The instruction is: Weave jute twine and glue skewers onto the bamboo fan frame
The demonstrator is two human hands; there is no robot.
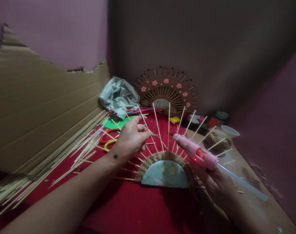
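Note:
A half-round fan frame (157, 157) lies on the red cloth, with thin wooden sticks spreading from its woven brown rim around a pale blue flowered centre. My left hand (132, 136) is over the sticks left of the middle, thumb and fingers pinched together. A fine pale strand shows at its fingertips, too small to name. My right hand (215, 183) is wrapped round a pink glue gun (195, 151) with a red light lit and a clear glue stick (242, 183) out of its back. The gun's nozzle is close to an upright stick near the fan's middle.
Behind stands a finished-looking brown fan (166, 83) with pink flowers. Scissors (109, 138), loose sticks (72, 165) and a crumpled cloth (120, 96) lie left, beside cardboard (41, 84). Twine (218, 139) and a white cup (230, 130) are at right.

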